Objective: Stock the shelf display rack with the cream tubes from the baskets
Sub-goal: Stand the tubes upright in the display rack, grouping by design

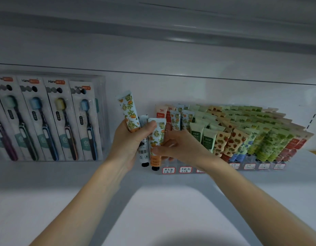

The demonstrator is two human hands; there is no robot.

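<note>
With my left hand (130, 141) curled round the spare cream tubes (129, 112) and my right hand (178, 148) pinching the front orange-print tube (156, 137), I should slide it free, then seat it cap-down in the display rack (249, 166) at three o'clock.

Your left hand (128, 141) and right hand (182, 148) are bare, and both forearms (86, 196) are uncovered along their whole visible length.
</note>
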